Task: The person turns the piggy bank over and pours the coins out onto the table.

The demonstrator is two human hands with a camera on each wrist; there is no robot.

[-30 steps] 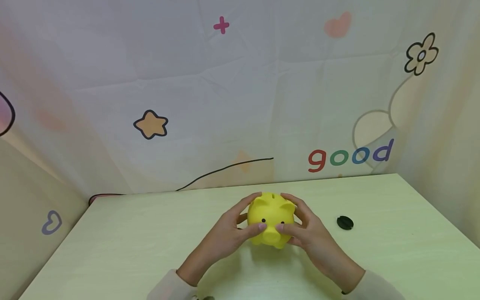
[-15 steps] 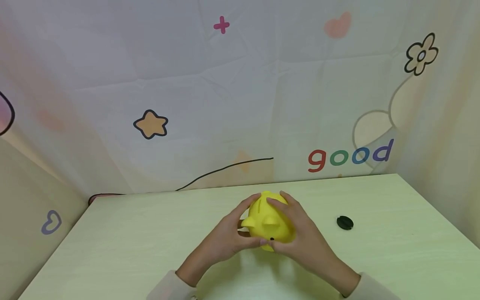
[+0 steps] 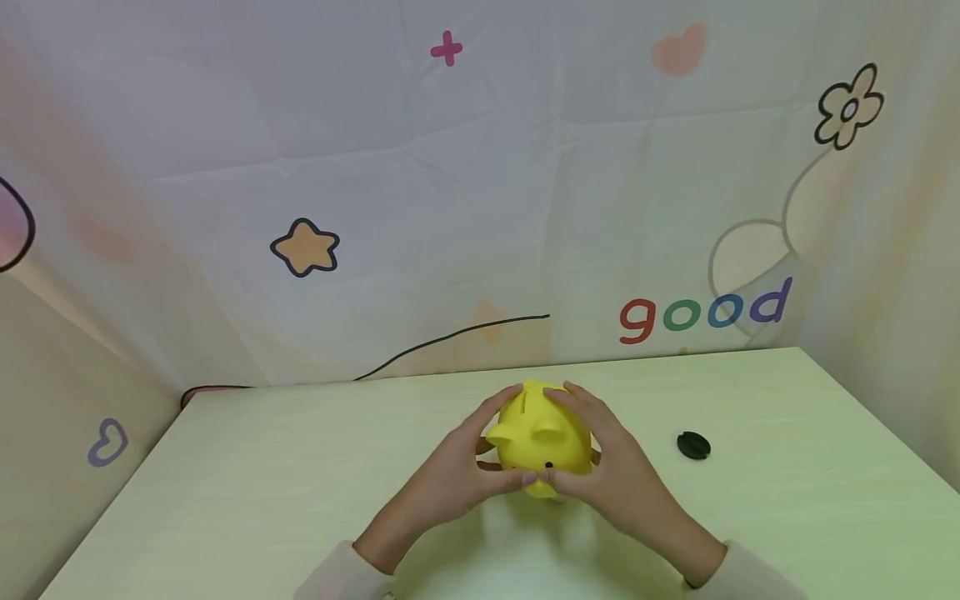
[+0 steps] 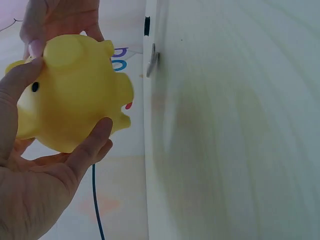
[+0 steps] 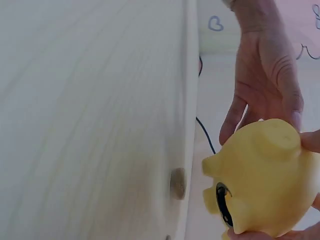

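A yellow piggy bank (image 3: 543, 442) is held up off the table between both hands. My left hand (image 3: 453, 471) grips its left side, thumb across the snout. From the right, my right hand (image 3: 618, 462) grips it, its thumb near the other thumb and fingers over the top. The coin slot shows on top, left of the right fingertips. In the right wrist view, a black-rimmed opening (image 5: 224, 205) shows on the underside of the piggy bank. A black oval cap (image 3: 693, 445) lies on the table to the right.
A pale wood-look table (image 3: 285, 467) spans the front. A white printed curtain (image 3: 450, 208) hangs behind and at both sides. Near the table edge, a small brownish object (image 5: 178, 183) and a metallic one (image 4: 152, 61) are visible in the wrist views.
Over the last second the piggy bank has turned and tipped forward, showing more of its top, then swung slightly back. Right fingers have shifted onto its top. The black cap stays put.
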